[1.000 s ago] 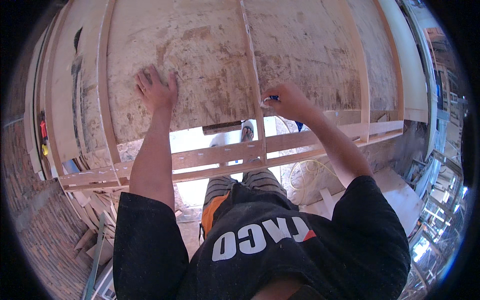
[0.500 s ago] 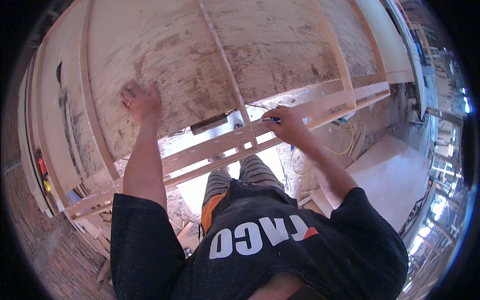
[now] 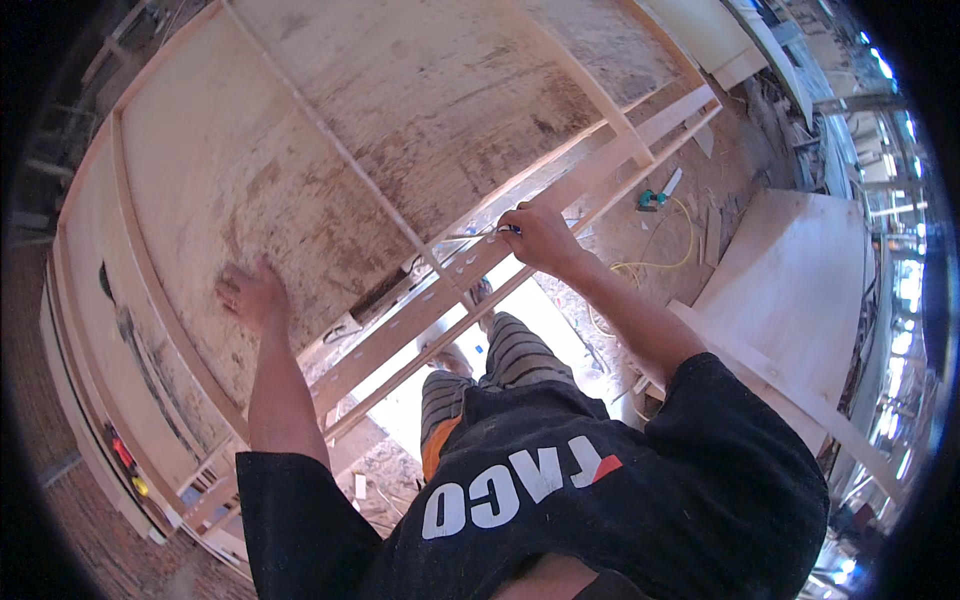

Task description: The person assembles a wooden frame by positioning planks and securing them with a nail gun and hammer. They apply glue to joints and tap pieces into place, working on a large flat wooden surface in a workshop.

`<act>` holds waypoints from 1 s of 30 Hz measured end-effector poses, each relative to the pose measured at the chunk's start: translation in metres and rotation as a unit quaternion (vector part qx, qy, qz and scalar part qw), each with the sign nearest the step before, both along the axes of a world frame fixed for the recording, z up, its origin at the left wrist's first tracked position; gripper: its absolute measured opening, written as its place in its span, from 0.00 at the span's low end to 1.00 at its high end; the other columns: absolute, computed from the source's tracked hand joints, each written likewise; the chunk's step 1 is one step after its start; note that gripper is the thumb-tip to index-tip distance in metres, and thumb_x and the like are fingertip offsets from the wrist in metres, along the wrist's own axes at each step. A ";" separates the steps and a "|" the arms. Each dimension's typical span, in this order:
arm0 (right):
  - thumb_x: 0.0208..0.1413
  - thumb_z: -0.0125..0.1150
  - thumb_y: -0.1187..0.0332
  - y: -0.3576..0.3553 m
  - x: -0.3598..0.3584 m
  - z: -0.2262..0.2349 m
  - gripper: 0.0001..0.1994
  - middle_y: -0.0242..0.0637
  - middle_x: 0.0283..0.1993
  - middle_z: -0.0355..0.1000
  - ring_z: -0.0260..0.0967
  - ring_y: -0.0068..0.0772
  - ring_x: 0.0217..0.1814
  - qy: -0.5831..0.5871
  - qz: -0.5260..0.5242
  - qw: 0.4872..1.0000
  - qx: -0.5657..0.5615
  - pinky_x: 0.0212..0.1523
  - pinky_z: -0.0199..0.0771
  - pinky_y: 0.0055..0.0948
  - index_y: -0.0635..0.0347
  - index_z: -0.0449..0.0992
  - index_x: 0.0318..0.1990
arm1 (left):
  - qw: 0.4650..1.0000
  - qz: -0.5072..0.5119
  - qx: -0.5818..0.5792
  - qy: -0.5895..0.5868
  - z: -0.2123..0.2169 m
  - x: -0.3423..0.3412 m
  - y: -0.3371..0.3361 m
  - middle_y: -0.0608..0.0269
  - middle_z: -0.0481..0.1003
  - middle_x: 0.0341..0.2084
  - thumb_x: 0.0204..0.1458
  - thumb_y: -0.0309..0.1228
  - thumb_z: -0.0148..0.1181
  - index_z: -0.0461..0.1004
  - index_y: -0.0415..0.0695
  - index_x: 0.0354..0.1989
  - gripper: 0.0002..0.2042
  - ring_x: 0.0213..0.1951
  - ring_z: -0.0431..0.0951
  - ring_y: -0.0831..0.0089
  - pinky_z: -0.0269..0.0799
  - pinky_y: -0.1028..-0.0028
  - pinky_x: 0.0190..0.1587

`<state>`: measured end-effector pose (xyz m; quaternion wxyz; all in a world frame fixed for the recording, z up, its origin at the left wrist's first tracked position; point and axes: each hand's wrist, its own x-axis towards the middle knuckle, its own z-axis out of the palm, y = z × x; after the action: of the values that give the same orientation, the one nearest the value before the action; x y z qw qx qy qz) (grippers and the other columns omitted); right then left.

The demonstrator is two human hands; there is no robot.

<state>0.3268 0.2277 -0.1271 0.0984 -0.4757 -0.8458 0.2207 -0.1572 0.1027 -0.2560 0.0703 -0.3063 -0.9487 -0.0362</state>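
Observation:
My left hand (image 3: 252, 295) rests with its fingers spread on a large stained plywood panel (image 3: 400, 130) with wooden ribs. My right hand (image 3: 540, 238) is closed around a small blue-handled tool (image 3: 510, 230), mostly hidden by the fingers. A thin, pale shaft seems to run left from it, but its tip is unclear. This hand is at the long wooden front rail (image 3: 385, 345), right of where the middle rib (image 3: 345, 152) meets it. White marks dot the rail.
At the right, a green power tool (image 3: 652, 200) with a yellow hose (image 3: 690, 235) lies on the dusty floor. A plywood sheet (image 3: 795, 280) leans beyond it. A red-handled tool (image 3: 122, 452) lies at the panel's left edge. My legs stand below the rail.
The view has swung, so the panel and rail slant more steeply and the green power tool shows more fully. My left hand stays on the panel; my right still grips the blue-handled tool.

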 end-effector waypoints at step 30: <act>0.57 0.62 0.61 0.256 0.290 -0.047 0.12 0.54 0.39 0.81 0.79 0.61 0.45 -0.107 -0.037 0.993 0.026 0.50 0.77 0.57 0.59 0.85 0.36 | 0.982 -0.118 0.130 -0.072 0.115 0.306 0.142 0.36 0.49 0.79 0.66 0.51 0.58 0.67 0.38 0.73 0.34 0.81 0.44 0.43 0.28 0.40 0.79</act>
<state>0.6168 0.4835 -0.1739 0.0281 -0.5245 -0.8389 0.1425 0.1483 0.2448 -0.1415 0.0365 -0.4008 -0.8957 -0.1893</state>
